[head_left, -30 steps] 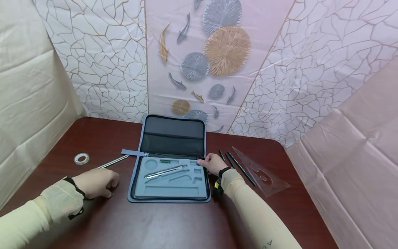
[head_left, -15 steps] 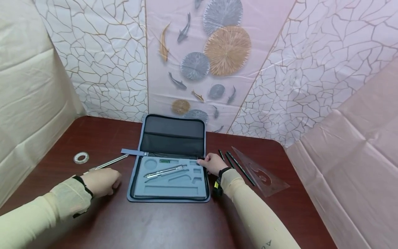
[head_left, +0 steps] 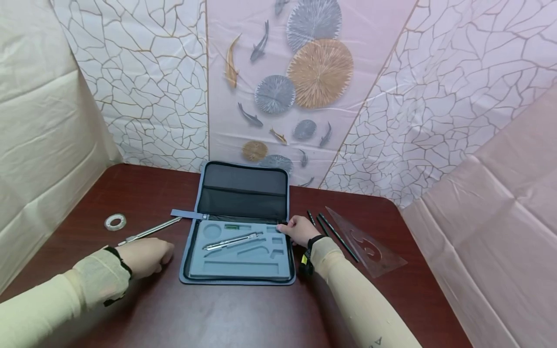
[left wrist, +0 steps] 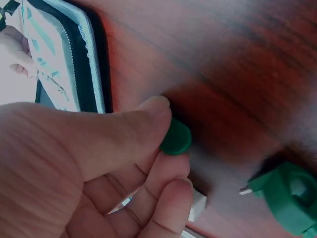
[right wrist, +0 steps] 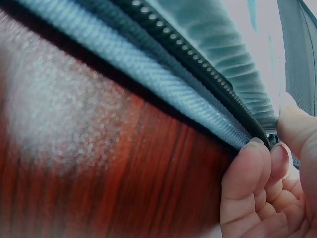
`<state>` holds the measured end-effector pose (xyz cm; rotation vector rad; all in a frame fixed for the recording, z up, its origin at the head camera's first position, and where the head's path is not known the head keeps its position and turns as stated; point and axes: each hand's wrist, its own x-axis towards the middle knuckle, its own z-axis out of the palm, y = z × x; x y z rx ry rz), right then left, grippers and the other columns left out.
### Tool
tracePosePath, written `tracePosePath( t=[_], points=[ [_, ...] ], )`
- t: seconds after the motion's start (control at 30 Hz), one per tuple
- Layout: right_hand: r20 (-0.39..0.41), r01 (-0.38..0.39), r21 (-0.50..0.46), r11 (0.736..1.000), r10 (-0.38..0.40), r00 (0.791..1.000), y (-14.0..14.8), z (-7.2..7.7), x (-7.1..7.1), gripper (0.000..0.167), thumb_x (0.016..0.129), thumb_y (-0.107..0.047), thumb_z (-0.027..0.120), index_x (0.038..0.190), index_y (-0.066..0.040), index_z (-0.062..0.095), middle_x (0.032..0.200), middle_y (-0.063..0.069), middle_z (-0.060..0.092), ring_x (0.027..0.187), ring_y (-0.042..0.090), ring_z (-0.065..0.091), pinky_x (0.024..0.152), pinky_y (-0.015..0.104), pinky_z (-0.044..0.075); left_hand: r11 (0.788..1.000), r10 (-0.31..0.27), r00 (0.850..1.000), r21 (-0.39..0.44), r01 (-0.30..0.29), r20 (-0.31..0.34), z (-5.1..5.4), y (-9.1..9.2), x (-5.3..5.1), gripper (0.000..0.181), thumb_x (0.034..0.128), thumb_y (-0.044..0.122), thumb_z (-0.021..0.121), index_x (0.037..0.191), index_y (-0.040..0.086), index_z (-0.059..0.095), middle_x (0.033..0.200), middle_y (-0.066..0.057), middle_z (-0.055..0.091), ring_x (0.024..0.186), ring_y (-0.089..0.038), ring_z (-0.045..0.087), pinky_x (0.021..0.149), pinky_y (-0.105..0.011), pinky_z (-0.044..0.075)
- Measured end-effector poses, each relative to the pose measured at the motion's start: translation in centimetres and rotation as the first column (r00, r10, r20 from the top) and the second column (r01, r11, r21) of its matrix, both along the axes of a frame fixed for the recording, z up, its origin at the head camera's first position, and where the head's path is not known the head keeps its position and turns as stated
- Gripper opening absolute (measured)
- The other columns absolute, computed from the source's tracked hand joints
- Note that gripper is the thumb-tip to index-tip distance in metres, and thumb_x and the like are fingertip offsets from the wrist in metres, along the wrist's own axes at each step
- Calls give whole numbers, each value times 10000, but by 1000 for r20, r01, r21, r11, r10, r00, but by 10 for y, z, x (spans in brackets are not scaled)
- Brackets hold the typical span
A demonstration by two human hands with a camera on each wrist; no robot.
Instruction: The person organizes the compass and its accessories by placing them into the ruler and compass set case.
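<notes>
In the left wrist view, my left hand (left wrist: 124,163) pinches a small green round piece (left wrist: 179,138) between thumb and fingertips; its full shape is hidden. Over the table, left of the blue zip case (head_left: 183,270), the same hand (head_left: 145,256) hangs low. My right hand (head_left: 300,230) grips the case's right edge near the hinge, the thumb on the grey-blue foam tray (head_left: 241,278) and the curled fingers (right wrist: 247,168) at the outer rim. In the tray lie a metal compass (head_left: 232,240) and a small green tube (head_left: 232,226).
Beside my left hand lie a green plastic piece with a metal tip (left wrist: 287,198) and a pale block (left wrist: 198,205). A silver tool (head_left: 150,231) and a clear ring (head_left: 115,222) lie further left. Right of the case are dark pencils (head_left: 339,238) and a transparent set square (head_left: 370,246).
My left hand has shifted slightly right, toward the case, with more of the silver tool uncovered behind it. My right hand stays at the case edge.
</notes>
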<state>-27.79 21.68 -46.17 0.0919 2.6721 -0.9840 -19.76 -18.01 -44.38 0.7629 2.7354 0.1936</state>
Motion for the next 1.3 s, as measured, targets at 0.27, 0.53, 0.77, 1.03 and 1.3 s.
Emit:
tracePosePath(
  t=[0.27, 0.53, 0.77, 1.03, 1.3],
  points=[
    [2, 14, 11, 1000, -15, 1000, -1, -1, -1, 410, 910, -453, 649, 820, -71, 527, 765, 79, 532, 674, 220, 594, 600, 325, 491, 961, -32, 998, 271, 48, -63, 28, 15, -33, 151, 867, -16, 673, 933, 109, 728, 854, 32, 616, 804, -132, 591, 698, -344, 522],
    [22, 23, 31, 999, -23, 999, 1, -7, -4, 418, 899, -476, 652, 823, -82, 536, 784, 69, 541, 695, 205, 598, 613, 319, 505, 805, 89, 994, 584, -108, 61, 55, 43, -67, 145, 975, 118, 589, 1074, 130, 694, 1017, -41, 673, 892, -159, 628, 716, -342, 510],
    [19, 7, 18, 1000, -8, 1000, 2, -1, -4, 416, 909, -467, 642, 829, -75, 529, 776, 72, 540, 684, 207, 600, 614, 316, 505, 677, 101, 969, 699, -232, 225, 50, 58, -82, 234, 971, 60, 575, 1191, 21, 643, 1065, -141, 675, 959, -247, 672, 805, -422, 538],
    [6, -5, -3, 1000, 5, 1000, 1, 3, -3, 411, 913, -457, 641, 831, -72, 525, 776, 77, 537, 672, 219, 595, 594, 323, 473, 705, 126, 965, 664, -249, 228, 36, 73, -84, 243, 972, 77, 582, 1200, 23, 647, 1037, -85, 682, 911, -189, 674, 759, -349, 540],
    [0, 0, -2, 1000, 0, 1000, 1, -2, -1, 408, 915, -457, 638, 809, -81, 522, 736, 61, 516, 663, 215, 586, 578, 317, 459, 836, 188, 974, 500, -227, 128, 27, 105, -82, 145, 963, 118, 609, 1038, 59, 718, 957, -46, 687, 836, -162, 634, 727, -360, 519]
  ],
)
